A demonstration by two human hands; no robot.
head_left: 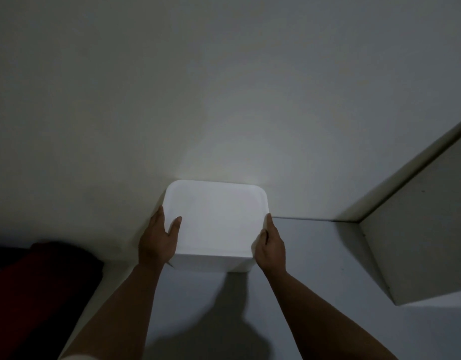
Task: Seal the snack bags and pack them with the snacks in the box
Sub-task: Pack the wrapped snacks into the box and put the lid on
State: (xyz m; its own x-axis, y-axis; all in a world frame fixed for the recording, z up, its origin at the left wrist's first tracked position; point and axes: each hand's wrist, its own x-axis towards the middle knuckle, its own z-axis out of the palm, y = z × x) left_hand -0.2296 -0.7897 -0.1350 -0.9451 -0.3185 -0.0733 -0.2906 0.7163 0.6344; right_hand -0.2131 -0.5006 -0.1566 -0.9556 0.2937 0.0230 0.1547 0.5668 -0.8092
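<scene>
- Box (216, 219), lid on, sits on the counter (315, 268) right against the wall (224, 87).
- Left hand (159, 239) and right hand (271, 244) fingers clamped on its sides.
- Dark red cloth (39, 279) off left.

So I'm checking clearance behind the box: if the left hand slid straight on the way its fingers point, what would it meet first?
Probably the wall. The left hand points along the white box towards it; nothing else shows between, though depth is unclear.
</scene>
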